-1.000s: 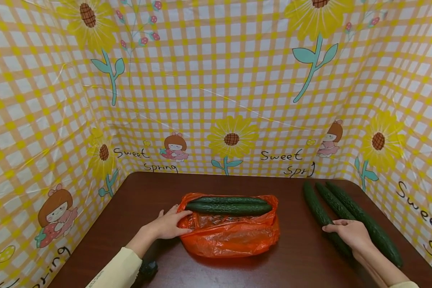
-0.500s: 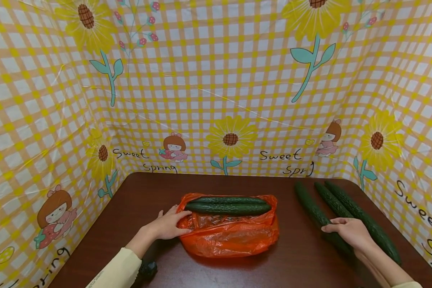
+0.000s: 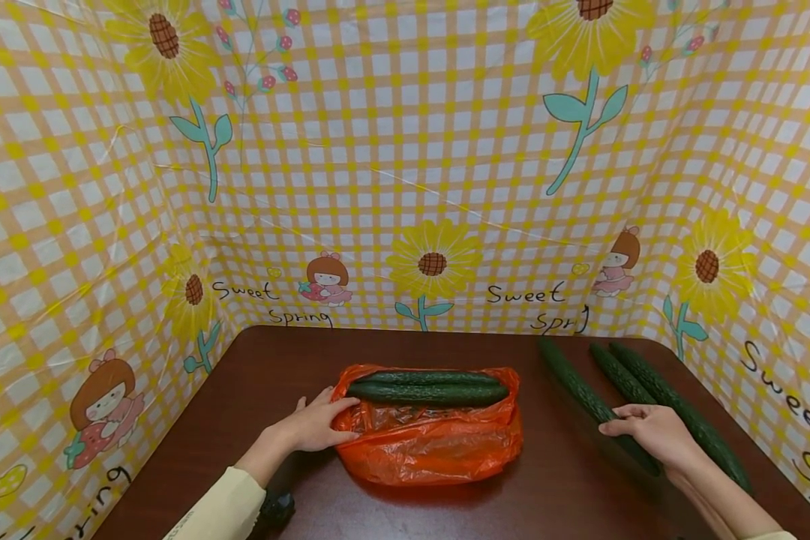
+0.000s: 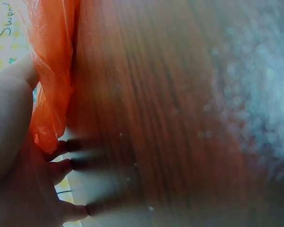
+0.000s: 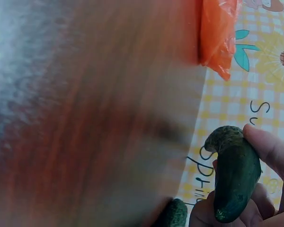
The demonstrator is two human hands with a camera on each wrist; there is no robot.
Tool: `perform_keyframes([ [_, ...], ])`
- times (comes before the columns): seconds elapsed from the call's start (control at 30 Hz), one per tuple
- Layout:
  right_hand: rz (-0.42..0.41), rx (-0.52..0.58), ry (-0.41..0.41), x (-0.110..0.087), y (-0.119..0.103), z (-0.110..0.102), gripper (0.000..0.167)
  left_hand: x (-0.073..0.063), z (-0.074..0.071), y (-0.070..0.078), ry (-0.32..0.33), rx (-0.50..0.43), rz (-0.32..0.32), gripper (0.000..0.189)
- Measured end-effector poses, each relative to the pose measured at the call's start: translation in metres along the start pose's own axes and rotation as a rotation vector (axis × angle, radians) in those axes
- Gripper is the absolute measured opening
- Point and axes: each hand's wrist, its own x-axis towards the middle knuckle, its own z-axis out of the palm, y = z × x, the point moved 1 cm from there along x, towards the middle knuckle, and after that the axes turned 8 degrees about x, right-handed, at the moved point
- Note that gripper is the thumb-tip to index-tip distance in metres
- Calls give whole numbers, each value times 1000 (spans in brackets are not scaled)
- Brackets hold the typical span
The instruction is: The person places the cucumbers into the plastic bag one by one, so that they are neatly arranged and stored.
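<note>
My left hand [image 3: 313, 424] grips the left end of an open orange plastic bag [image 3: 439, 450], thumb and index finger over its rim. Two dark green cucumbers [image 3: 432, 391] lie side by side in the bag's mouth. On the right, my right hand [image 3: 655, 435] holds another cucumber [image 3: 574, 379] between thumb and fingers near its middle. That cucumber slants toward the back, its near end [image 5: 239, 184] facing the right wrist camera. Two more cucumbers [image 3: 691, 416] lie beside that hand, partly hidden by it and the forearm.
The dark brown table [image 3: 486, 502] ends at walls of yellow checked sheeting [image 3: 405, 187] on three sides. A small black object [image 3: 278, 510] sits by the left sleeve, partly covered by it.
The cucumber in my right hand has shifted left, away from the two beside it, its far end swinging leftward. My left hand and the bag stay in place.
</note>
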Motion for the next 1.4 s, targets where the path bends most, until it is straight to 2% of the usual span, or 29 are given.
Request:
perform_keyframes([
  [0.3, -84, -29, -12, -1, -14, -5, 56, 1, 1, -2, -6, 1, 3, 68],
  [0.6, -107, -63, -66, -1, -30, -5, 66, 1, 2, -3, 15, 20, 1, 67],
  [1.0, -182, -60, -105, -1, -54, 4, 62, -2, 1, -2, 87, 82, -6, 68],
  [1.4, -244, -39, -157, 4, -73, 21, 54, -1, 2, -5, 97, 74, 3, 68],
])
